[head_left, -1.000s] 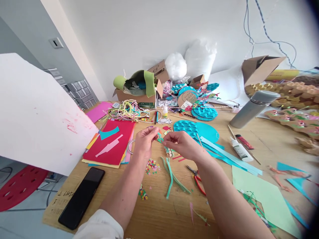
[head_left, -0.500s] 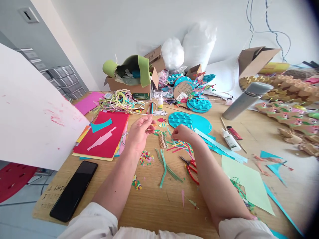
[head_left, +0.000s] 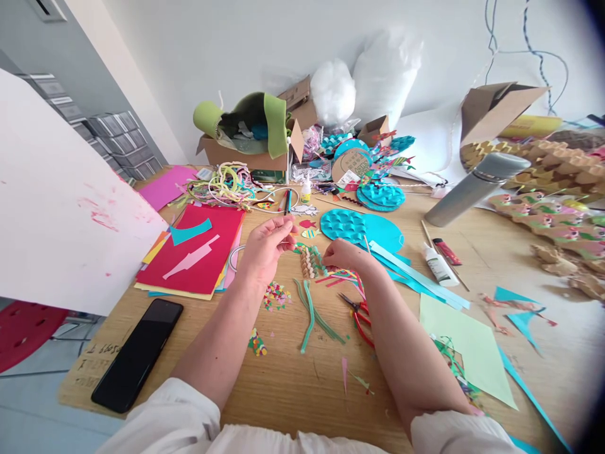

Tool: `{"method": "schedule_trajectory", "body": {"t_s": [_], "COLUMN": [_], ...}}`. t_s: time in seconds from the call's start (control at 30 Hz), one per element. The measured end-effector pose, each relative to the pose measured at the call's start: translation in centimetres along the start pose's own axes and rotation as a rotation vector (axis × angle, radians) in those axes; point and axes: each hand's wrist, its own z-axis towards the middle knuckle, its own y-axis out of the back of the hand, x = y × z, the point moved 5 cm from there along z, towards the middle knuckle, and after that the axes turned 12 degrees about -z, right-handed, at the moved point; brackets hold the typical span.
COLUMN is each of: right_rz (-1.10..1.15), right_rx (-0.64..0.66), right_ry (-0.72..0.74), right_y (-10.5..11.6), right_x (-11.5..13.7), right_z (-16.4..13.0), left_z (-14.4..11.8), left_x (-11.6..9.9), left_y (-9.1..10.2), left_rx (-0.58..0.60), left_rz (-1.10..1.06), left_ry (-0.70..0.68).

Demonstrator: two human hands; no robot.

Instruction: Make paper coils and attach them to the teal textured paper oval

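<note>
My left hand (head_left: 265,249) hovers over the middle of the wooden table (head_left: 293,391), thumb and fingertips pinched on a tiny paper scrap (head_left: 292,234) that is hard to make out. My right hand (head_left: 344,255) is lower, its fingertips down on a small heap of coloured paper strips (head_left: 345,275); its curled fingers hide whether they grip one. A little cluster of wooden pegs with green trim (head_left: 308,261) lies between the two hands.
A red paper stack (head_left: 198,249) and a white board (head_left: 61,208) are at the left, a black phone (head_left: 137,353) near the front edge. Green strips (head_left: 312,312), confetti (head_left: 276,295), red-handled pliers (head_left: 362,315), teal discs (head_left: 359,227), a glue bottle (head_left: 437,265), a grey flask (head_left: 477,189) and a green sheet (head_left: 466,343) surround the hands.
The hands, which held a small piece together, have parted. My right hand dropped to the coloured strips on the table; my left stays raised and pinched. The pegs now lie on the table.
</note>
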Motion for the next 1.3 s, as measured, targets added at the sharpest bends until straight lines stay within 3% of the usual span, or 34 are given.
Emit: {"method": "schedule_trajectory", "body": {"t_s": [0.9, 1.3], "right_rz": [-0.171, -0.248], "right_rx": [0.009, -0.144], "right_ry": [-0.001, 0.032], "right_y": [-0.4, 3.0], "right_x": [0.5, 3.4], "right_z": [0.4, -3.2], "left_z": [0.0, -0.3], "left_x": [0.1, -0.7], "left_y": [-0.1, -0.6], "left_rx": [0.017, 0.038], "left_rz": [-0.002, -0.006], "left_ry": [0.027, 0.001]}}
